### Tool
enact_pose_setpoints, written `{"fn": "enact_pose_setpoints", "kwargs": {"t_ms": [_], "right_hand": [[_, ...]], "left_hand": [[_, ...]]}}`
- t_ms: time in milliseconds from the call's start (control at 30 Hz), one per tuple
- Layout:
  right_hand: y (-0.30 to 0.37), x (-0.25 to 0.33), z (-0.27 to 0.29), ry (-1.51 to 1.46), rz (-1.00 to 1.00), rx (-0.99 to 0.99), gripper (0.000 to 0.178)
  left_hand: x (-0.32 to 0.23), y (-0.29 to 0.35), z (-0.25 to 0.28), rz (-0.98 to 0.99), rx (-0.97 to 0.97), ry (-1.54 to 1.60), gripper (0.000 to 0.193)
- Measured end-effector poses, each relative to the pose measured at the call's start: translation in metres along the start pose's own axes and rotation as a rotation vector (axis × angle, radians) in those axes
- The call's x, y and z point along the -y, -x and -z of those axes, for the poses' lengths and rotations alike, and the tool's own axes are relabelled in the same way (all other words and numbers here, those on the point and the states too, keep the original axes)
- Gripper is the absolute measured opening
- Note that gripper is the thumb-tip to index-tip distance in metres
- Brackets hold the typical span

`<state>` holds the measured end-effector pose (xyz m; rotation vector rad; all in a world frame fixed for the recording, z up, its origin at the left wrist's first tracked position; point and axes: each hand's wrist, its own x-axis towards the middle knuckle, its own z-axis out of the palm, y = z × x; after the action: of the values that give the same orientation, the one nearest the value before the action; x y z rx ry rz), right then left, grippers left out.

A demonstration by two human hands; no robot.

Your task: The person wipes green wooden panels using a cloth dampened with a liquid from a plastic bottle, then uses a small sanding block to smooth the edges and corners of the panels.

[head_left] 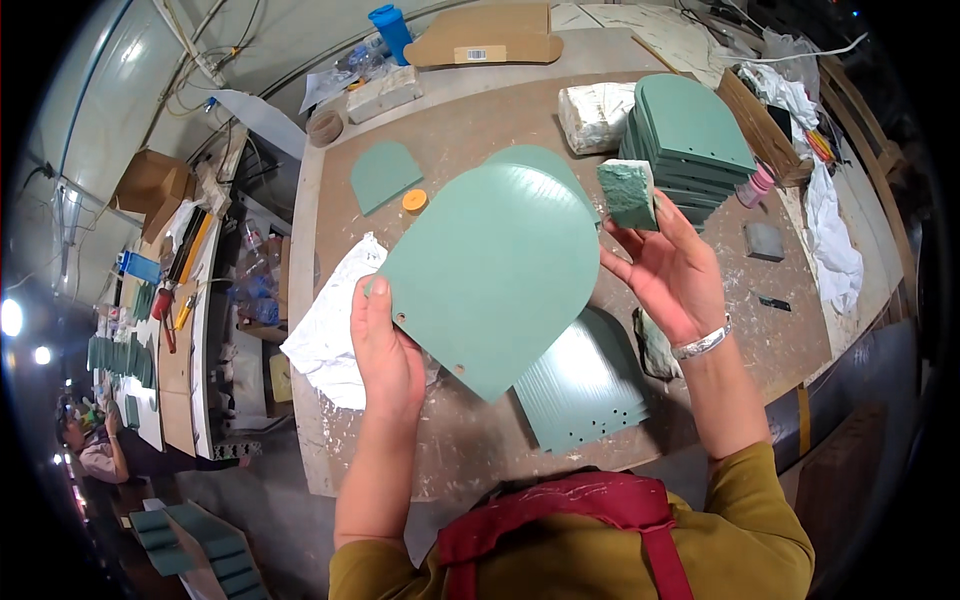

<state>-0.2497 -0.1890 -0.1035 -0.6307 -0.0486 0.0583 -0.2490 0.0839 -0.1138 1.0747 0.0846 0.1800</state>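
Observation:
My left hand [388,350] grips a flat green panel [495,265] by its left corner, thumb on top. The panel has one rounded end and two small holes near its straight edge, and it is tilted above the table. Between the thumb and fingers of my right hand [675,285] is a small foam block [628,195], white with a green-stained face. My right fingertips are close to the panel's right edge; I cannot tell whether they touch it. Below lies a fanned stack of similar green panels [585,385]. Another rounded panel [545,165] is partly hidden behind the held one.
A tall stack of green panels [695,125] stands at the far right beside a white wrapped block [596,117]. A small green panel [385,177] and an orange lid [414,202] lie far left. White cloth [335,325] is at left. Another person [100,450] sits farther off.

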Motion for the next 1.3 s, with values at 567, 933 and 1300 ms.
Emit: {"fn": "enact_pose_setpoints", "kwargs": {"t_ms": [567, 933, 1300], "right_hand": [[0.07, 0.014, 0.036, 0.036, 0.036, -0.083, 0.036], [0.103, 0.016, 0.115, 0.988, -0.042, -0.084, 0.04], [0.08, 0.026, 0.129, 1.263, -0.107, 0.124, 0.038]], "left_hand": [[-0.006, 0.019, -0.022, 0.114, 0.145, -0.141, 0.019], [0.069, -0.017, 0.005, 0.513, 0.5, -0.657, 0.031], [0.08, -0.038, -0.017, 0.431, 0.647, -0.847, 0.036]]}}
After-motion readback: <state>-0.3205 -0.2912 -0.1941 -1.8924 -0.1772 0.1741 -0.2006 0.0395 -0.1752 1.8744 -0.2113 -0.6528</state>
